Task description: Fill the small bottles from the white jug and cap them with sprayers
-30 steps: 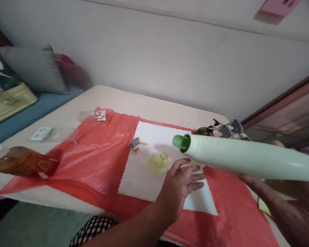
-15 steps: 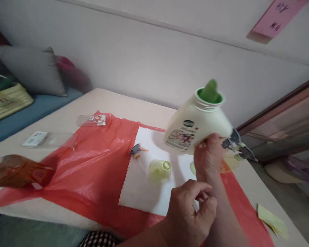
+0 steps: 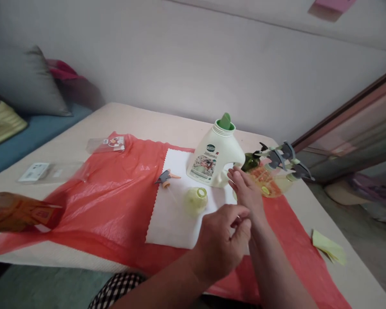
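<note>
A cream detergent jug (image 3: pixel 212 161) with a green spout stands upright on a white cloth (image 3: pixel 170 219). My right hand (image 3: pixel 246 193) hovers just right of the jug's base with its fingers stretched out and holds nothing. My left hand (image 3: pixel 221 244) is nearer to me, over the cloth's front corner, fingers curled in with nothing visible in them. A small yellow-green bottle (image 3: pixel 196 199) with an open neck sits on the cloth left of my hands. A grey and orange spray trigger (image 3: pixel 165 177) lies further left.
The cloth lies on a red plastic sheet (image 3: pixel 109 206) over a beige table (image 3: pixel 141 122). Several spray bottles (image 3: pixel 273 171) cluster at the right. An orange bottle (image 3: pixel 16 210) lies at the left edge, with clear packets (image 3: pixel 107 143) and yellow paper (image 3: pixel 328 249) around.
My right hand swung the jug from lying sideways in the air to upright, set it down on the cloth and let go. My left hand's fingers curled shut.
</note>
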Demonstrator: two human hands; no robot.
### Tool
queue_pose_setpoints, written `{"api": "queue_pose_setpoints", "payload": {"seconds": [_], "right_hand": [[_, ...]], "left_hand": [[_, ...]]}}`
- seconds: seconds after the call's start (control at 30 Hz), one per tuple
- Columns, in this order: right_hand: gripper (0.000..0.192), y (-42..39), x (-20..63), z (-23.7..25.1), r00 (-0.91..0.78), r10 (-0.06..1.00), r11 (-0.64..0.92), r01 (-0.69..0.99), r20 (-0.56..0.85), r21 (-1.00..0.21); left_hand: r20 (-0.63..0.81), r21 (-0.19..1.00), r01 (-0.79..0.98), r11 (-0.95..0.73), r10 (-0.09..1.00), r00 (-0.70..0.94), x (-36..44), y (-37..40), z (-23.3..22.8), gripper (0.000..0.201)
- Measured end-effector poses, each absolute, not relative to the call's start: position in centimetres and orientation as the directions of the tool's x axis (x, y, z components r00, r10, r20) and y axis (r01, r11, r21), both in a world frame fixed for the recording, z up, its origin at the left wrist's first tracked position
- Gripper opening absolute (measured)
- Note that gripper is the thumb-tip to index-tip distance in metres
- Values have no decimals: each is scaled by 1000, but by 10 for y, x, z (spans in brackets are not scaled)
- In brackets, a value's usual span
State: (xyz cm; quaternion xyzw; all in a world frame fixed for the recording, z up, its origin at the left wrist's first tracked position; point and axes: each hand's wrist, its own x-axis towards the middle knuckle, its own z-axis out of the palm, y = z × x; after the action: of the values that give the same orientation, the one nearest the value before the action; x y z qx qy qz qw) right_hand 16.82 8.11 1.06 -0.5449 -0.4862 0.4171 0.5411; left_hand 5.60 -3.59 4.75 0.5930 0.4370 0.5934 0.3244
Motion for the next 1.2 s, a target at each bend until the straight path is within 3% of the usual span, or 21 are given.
{"api": "queue_pose_setpoints", "payload": {"seconds": [0.1,0.2,0.3,0.37,0.53,0.7,0.8,0.87,0.93,1.0,1.1,1.2], "right_hand": [[49,58,177,12,209,978,2,-48,-8,-999],[46,48,181,10,237,970,-23,-107,-48,-994],[45,49,180,10,196,974,-76,-196,-115,-978],[43,50,180,12,174,976,-90,-231,-132,-969],[38,47,178,18,117,983,-108,-244,-140,-964],[29,41,177,28,47,993,-93,-212,-105,-973],[24,36,178,37,-36,998,-57,-197,-51,-979],[23,33,178,43,-97,995,-52,-212,-31,-976],[23,30,176,47,-145,989,-66,-239,-31,-969],[27,28,172,47,-208,977,-96,-282,-37,-955],[32,23,162,43,-360,933,-144,-388,5,-910],[26,19,152,40,-401,916,-209,-494,7,-844]], "left_hand": [[496,845,320,-428,851,-170,26,-24,57,15],[436,779,603,-171,839,-326,-19,-3,58,20],[199,519,824,227,905,-375,-57,20,42,27],[-12,354,865,355,927,-375,-67,32,23,32],[-37,347,867,358,929,-369,-58,45,-18,48],[9,431,815,388,901,-433,-74,53,-13,26],[109,657,684,317,858,-502,-82,49,15,15],[169,967,252,-20,793,-586,-73,39,36,26],[90,963,-181,-199,873,-480,-51,26,53,31],[0,887,-447,-116,968,-250,-25,15,61,32],[-93,789,-609,83,996,15,10,3,58,31],[-125,769,-611,187,982,143,25,-2,53,32]]}}
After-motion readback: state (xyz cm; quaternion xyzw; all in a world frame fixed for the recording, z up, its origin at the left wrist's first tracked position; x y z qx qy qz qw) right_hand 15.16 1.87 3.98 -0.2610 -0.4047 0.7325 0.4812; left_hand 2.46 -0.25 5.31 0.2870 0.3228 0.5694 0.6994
